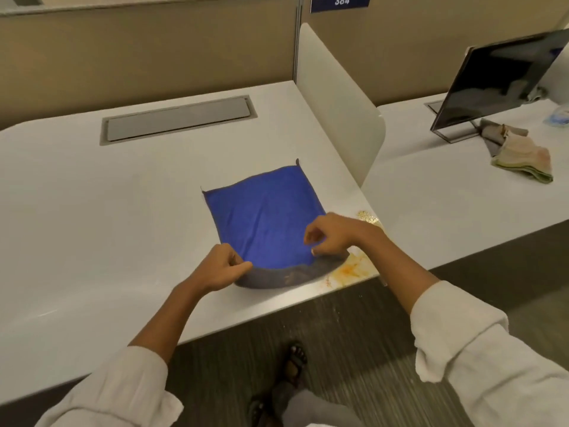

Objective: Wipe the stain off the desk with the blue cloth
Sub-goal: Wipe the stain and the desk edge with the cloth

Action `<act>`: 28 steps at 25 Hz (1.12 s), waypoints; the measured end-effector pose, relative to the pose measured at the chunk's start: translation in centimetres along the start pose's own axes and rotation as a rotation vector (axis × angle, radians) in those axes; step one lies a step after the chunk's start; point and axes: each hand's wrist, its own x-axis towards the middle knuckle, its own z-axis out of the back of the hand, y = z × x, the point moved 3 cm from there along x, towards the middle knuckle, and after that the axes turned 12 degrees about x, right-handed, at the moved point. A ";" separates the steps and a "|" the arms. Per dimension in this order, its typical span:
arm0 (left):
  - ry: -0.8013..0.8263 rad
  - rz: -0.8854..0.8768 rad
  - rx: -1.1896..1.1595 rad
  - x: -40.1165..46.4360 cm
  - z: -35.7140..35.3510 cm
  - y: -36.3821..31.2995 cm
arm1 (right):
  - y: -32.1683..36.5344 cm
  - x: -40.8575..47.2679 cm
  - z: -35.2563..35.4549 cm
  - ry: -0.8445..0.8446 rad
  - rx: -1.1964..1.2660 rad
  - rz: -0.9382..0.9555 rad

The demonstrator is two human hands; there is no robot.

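The blue cloth (266, 211) lies spread flat on the white desk (107, 211), near its front right corner. Its near edge is lifted, showing a grey underside. My left hand (221, 269) pinches the near left corner of the cloth. My right hand (331, 234) pinches the near right corner. An orange stain (349, 269) marks the desk at the front edge, just right of the cloth. A second yellowish patch (368, 217) lies beside the divider, behind my right wrist.
A white divider panel (335, 97) stands along the desk's right side. A grey cable flap (178, 118) is set into the desk at the back. The neighbouring desk holds a monitor (498, 78) and crumpled rags (523, 158).
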 end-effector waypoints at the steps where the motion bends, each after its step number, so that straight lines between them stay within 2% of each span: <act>1: -0.066 0.000 0.030 -0.4 0.1 0.1 | 0.4 0.6 0.2 -0.130 0.022 0.023; 3: -0.129 -0.060 0.135 -1.4 -0.2 -0.5 | 1.7 2.5 -0.9 -0.286 0.068 0.018; 6: -0.054 -0.240 0.361 -3.4 -2.0 -1.1 | 3.2 6.2 -5.6 -0.341 0.072 -0.137; 8: -0.036 -0.297 0.370 -4.7 -2.2 -0.3 | 4.1 7.8 -9.2 -0.407 0.069 -0.227; 11: -0.206 -0.130 0.187 -5.7 -0.4 2.1 | 5.6 8.0 -13.0 -0.561 0.031 -0.202; 13: -0.361 -0.037 0.174 -5.6 0.5 3.4 | 5.9 8.1 -14.2 -0.620 -0.026 -0.181; 15: -0.461 -0.015 0.174 -4.4 1.1 3.5 | 5.6 8.1 -14.3 -0.601 -0.055 -0.142; 19: -0.539 -0.070 0.090 -1.0 0.5 1.3 | 2.6 5.5 -15.0 -0.544 -0.151 0.103; 23: -0.574 -0.127 0.040 1.7 -1.0 -0.6 | -0.6 4.7 -13.6 -0.626 -0.198 0.001; 28: -0.700 -0.157 -0.017 2.8 -0.9 -0.7 | -2.3 8.6 -9.2 -0.607 -0.222 -0.042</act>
